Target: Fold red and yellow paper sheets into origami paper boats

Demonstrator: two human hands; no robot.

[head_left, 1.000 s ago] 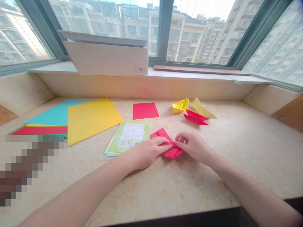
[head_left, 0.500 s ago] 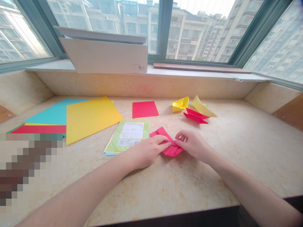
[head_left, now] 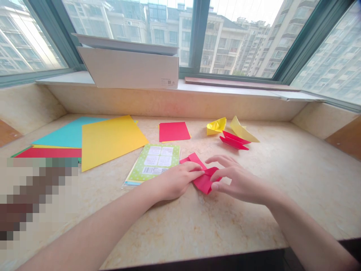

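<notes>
Pale counter by the window: my left hand holds folded red paper down, presumably for steadiness; my right hand, fingers parted, at its edge.

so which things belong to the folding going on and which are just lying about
In use: folded red paper; left hand on it; right hand at its edge

Probably just lying about: red square sheet; large coloured sheets; three folded shapes; green packet; white box
</notes>
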